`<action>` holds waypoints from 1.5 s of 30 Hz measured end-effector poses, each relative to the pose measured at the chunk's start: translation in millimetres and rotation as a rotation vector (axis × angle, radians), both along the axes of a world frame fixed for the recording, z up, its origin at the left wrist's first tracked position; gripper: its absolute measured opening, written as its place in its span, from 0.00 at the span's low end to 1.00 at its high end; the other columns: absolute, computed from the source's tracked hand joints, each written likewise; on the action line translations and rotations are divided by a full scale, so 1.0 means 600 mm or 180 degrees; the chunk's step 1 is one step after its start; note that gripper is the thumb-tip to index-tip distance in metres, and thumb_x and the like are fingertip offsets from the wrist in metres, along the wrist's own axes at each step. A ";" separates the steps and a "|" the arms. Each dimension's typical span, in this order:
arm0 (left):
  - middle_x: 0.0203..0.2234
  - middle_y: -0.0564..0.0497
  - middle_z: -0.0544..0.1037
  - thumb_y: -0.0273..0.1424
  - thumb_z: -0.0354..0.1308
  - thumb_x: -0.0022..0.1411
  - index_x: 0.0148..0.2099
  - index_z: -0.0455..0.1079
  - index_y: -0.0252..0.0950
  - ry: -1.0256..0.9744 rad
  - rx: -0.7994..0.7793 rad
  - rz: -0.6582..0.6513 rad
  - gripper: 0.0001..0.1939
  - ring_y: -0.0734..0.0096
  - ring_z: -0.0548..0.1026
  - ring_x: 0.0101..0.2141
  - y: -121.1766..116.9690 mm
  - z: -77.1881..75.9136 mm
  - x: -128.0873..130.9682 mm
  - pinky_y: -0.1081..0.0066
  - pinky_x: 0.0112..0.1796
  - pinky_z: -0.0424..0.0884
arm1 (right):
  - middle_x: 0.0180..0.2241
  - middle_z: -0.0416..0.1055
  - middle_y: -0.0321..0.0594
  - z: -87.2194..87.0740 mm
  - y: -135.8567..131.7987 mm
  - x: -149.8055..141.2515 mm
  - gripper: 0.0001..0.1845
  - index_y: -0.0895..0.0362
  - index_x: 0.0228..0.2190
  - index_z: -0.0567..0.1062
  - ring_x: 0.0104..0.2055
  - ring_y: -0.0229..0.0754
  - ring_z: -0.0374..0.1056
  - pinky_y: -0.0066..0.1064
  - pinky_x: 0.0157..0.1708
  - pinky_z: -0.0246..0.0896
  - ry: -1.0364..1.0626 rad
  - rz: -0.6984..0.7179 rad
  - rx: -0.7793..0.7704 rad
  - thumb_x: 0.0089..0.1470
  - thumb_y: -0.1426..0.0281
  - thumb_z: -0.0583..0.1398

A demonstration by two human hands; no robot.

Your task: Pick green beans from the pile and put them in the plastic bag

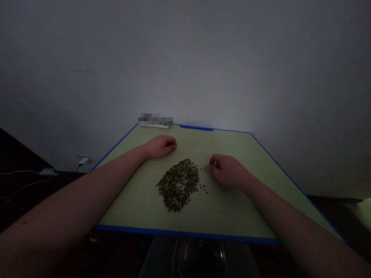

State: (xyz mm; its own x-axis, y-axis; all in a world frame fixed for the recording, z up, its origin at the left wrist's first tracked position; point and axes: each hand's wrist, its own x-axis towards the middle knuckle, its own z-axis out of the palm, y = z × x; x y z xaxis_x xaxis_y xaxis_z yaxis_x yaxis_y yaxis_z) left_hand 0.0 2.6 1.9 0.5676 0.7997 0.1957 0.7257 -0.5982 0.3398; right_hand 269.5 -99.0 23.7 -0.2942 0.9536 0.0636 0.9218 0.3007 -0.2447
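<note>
A heap of small dark green beans (179, 184) lies in the middle of a pale green table (139, 204) with a blue edge. My left hand (160, 146) rests on the table just behind the heap, curled into a loose fist; nothing shows in it. My right hand (228, 170) lies to the right of the heap, its fingers pinched on a small pale thing I cannot make out. A few stray beans (203, 187) sit between the heap and my right hand.
A flat white object (156, 124) lies at the table's far edge against a grey wall. A clear glass bowl (199, 256) shows below the near table edge. White plugs and cables (48, 172) lie on the dark floor at the left.
</note>
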 end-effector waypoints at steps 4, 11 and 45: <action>0.26 0.51 0.73 0.38 0.48 0.57 0.35 0.71 0.34 -0.0007 -0.0013 0.0043 0.14 0.73 0.66 0.26 0.000 -0.001 0.000 0.73 0.28 0.59 | 0.30 0.75 0.42 -0.002 0.010 0.000 0.09 0.56 0.33 0.73 0.29 0.40 0.66 0.28 0.28 0.52 -0.0022 -0.0085 0.0078 0.53 0.70 0.53; 0.23 0.52 0.72 0.38 0.48 0.57 0.35 0.70 0.35 -0.0048 -0.0041 0.0025 0.14 0.74 0.66 0.25 0.000 -0.001 0.000 0.74 0.27 0.59 | 0.31 0.74 0.41 0.003 0.012 -0.009 0.12 0.56 0.36 0.74 0.28 0.38 0.64 0.27 0.29 0.51 0.0150 0.0417 0.0100 0.55 0.71 0.52; 0.24 0.52 0.72 0.38 0.48 0.57 0.35 0.70 0.34 0.0014 -0.0019 0.0054 0.14 0.73 0.66 0.25 0.000 0.000 0.000 0.73 0.28 0.59 | 0.27 0.71 0.36 0.013 -0.007 0.002 0.10 0.55 0.36 0.74 0.28 0.36 0.62 0.27 0.28 0.51 0.0264 0.1231 -0.0459 0.54 0.71 0.54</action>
State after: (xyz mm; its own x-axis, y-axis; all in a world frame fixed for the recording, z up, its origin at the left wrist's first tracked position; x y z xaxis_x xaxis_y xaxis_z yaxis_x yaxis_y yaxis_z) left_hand 0.1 2.7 1.7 0.5548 0.8104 0.1884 0.7372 -0.5838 0.3401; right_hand 270.7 -103.4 31.7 -0.6319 0.7747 -0.0240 0.7230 0.5780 -0.3784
